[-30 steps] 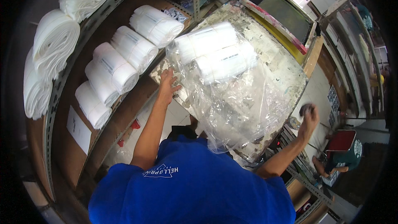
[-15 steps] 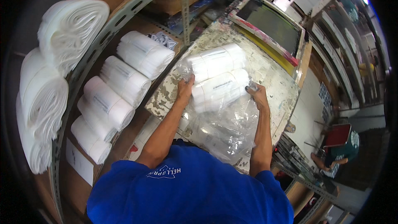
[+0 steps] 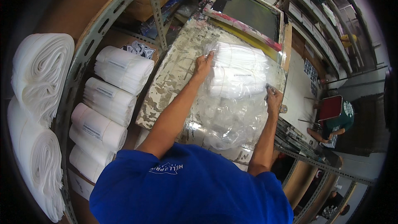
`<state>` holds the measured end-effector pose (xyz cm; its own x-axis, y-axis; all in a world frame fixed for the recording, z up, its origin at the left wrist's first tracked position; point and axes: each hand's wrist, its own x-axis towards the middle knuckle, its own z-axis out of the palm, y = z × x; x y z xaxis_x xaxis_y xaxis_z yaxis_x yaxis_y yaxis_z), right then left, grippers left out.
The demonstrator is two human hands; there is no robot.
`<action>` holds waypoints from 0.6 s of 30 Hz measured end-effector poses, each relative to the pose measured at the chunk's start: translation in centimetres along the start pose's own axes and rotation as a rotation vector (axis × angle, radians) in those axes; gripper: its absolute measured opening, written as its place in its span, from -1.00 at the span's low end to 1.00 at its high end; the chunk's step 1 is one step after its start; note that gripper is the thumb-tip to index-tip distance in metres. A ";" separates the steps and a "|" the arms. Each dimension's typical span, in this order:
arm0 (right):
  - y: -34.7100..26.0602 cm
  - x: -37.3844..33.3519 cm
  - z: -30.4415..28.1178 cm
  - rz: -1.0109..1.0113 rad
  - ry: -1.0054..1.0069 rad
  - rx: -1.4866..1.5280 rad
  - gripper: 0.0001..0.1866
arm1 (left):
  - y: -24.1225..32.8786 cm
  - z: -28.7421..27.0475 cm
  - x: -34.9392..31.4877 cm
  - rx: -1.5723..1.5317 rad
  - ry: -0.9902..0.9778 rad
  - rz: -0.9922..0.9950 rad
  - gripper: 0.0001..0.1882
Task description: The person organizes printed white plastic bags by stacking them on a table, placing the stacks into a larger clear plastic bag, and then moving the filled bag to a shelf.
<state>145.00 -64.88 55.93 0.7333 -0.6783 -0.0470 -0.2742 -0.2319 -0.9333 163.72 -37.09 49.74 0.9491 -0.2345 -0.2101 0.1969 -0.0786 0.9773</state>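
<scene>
Two rolled bundles of thin white sheets lie one beyond the other inside a clear plastic bag (image 3: 230,118) on a paint-stained worktable (image 3: 166,95). The far bundle (image 3: 240,56) and the near bundle (image 3: 238,77) each have a thin band round them, and the near one bears a printed label. At the bag's left edge, beside the far bundle, my left hand (image 3: 203,64) is closed on the plastic. My right hand (image 3: 274,99) pinches the bag's right edge by the near bundle. The bag's loose, crumpled part spreads toward me.
A metal-framed shelf on my left holds several banded white rolls (image 3: 97,130), with larger folded white stacks (image 3: 39,79) outside it. A screen-printing frame (image 3: 244,14) lies at the table's far end. To the right, a person (image 3: 340,118) sits near a red chair (image 3: 330,108).
My view has shifted. The bag with its bundles has turned slightly and lies more level across the table. My left hand has slid farther up along its edge; both hands still hold the plastic.
</scene>
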 end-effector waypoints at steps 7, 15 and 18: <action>2.9 -7.6 -5.9 0.082 -0.213 -0.423 -0.54 | -0.1 -2.3 -11.9 0.112 -0.101 -0.449 -0.02; 5.7 -14.3 -15.4 0.274 -0.173 0.072 -0.88 | -3.9 -5.2 -17.7 -0.302 -0.102 -0.229 -0.62; 5.2 -13.9 -16.6 0.294 -0.254 -0.107 -0.88 | -2.5 -6.9 -20.0 -0.038 -0.007 -0.358 -0.46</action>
<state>123.09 -68.24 57.58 0.7409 -0.5357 -0.4051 -0.5486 -0.1346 -0.8252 145.93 -25.53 51.69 0.8164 -0.2056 -0.5396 0.5260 -0.1208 0.8418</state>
